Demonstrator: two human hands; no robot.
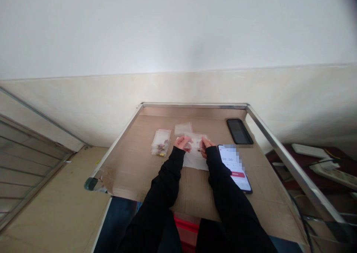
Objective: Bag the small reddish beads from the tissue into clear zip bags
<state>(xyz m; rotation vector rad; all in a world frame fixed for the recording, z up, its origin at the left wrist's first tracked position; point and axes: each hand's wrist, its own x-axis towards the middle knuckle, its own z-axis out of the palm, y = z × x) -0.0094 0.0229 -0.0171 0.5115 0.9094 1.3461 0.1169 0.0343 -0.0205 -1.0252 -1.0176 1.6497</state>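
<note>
from my head camera i look down at my hands, just below the middle of the frame. my left hand (182,143) and my right hand (206,147) are close together, fingers bent inward, pinching the two sides of a clear plastic bag (195,140) that rests over a white sheet of paper (195,162). just left of my left hand lies a small stack of clear bags (161,142) holding red and yellow bits too small to tell. a flat clear bag (183,129) lies just above my hands. to the right, a phone with a lit screen (233,167) shows a timer, and a dark phone (239,131) lies towards the top right corner of the worktop (195,106), which is covered in brown cardboard (192,197). my black sleeves (156,193) run in from the bottom of the frame.
</note>
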